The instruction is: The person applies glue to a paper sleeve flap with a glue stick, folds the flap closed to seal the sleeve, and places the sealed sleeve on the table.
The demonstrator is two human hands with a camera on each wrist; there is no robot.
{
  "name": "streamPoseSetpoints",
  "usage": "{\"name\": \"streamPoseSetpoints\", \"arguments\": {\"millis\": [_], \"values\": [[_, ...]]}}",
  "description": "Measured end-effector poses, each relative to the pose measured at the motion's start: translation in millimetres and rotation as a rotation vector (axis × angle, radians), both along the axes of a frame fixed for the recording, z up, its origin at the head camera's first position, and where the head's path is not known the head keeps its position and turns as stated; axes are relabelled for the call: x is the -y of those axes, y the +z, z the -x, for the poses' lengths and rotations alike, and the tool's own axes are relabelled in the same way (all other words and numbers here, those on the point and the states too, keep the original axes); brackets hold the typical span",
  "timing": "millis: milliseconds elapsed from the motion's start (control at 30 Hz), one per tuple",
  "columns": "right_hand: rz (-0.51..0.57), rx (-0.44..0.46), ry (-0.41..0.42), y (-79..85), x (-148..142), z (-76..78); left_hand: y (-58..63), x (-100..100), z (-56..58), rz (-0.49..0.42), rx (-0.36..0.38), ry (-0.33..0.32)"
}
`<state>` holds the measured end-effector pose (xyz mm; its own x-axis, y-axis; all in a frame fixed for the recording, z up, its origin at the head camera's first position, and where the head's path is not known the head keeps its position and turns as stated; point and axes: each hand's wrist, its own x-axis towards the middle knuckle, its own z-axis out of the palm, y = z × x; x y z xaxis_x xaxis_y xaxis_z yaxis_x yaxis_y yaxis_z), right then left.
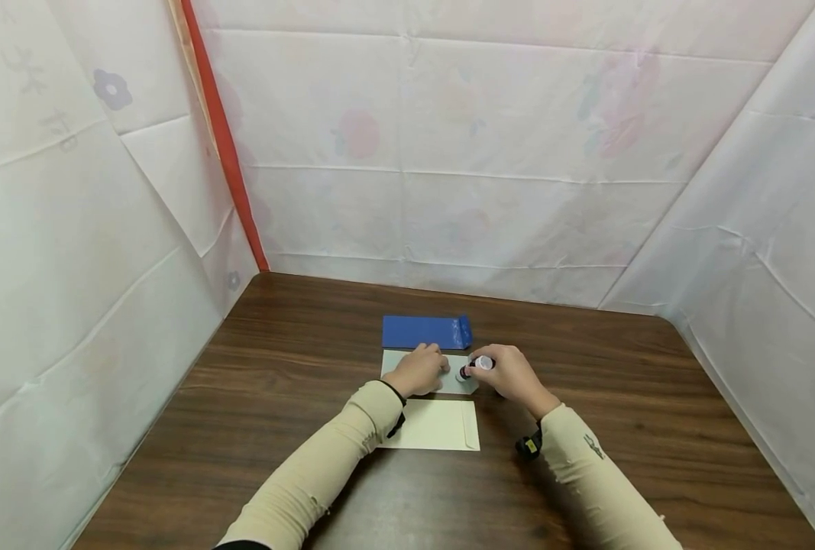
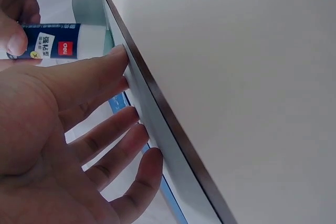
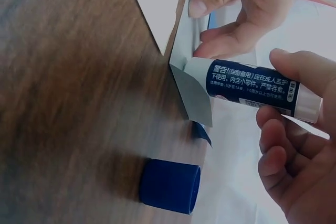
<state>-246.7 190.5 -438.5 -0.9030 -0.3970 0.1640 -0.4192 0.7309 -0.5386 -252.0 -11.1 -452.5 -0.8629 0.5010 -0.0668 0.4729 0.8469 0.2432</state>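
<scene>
Between a blue and a cream envelope lies a pale grey-green envelope [image 1: 448,385]. My left hand [image 1: 417,372] rests on it, its fingertips pressing the paper in the left wrist view. A glue stick [image 3: 252,86] with a dark blue label is pinched between the thumb and fingers of my right hand [image 1: 512,374]. Its white end meets the pale envelope's flap [image 3: 194,95] at the fold. The glue stick's blue cap [image 3: 169,186] sits apart on the table in the right wrist view.
Beyond the pale envelope lies the blue envelope [image 1: 417,332], with whitish smears near its flap. The cream envelope [image 1: 438,425] lies on the near side, partly under my left forearm. The brown wooden table [image 1: 256,367] meets white sheeting [image 1: 517,221] at its back and sides.
</scene>
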Motion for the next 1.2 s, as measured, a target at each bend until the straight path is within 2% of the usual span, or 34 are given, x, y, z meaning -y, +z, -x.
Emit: {"name": "streamPoseSetpoints", "arguments": {"millis": [567, 1200], "values": [[0.013, -0.012, 0.051, 0.5, -5, -18.2, -2.2, 1, 0.6, 0.004, -0.002, 0.002], [0.029, -0.031, 0.036, -0.2, -9, -22.2, -3.0, 0, 1.9, 0.006, -0.010, -0.004]]}}
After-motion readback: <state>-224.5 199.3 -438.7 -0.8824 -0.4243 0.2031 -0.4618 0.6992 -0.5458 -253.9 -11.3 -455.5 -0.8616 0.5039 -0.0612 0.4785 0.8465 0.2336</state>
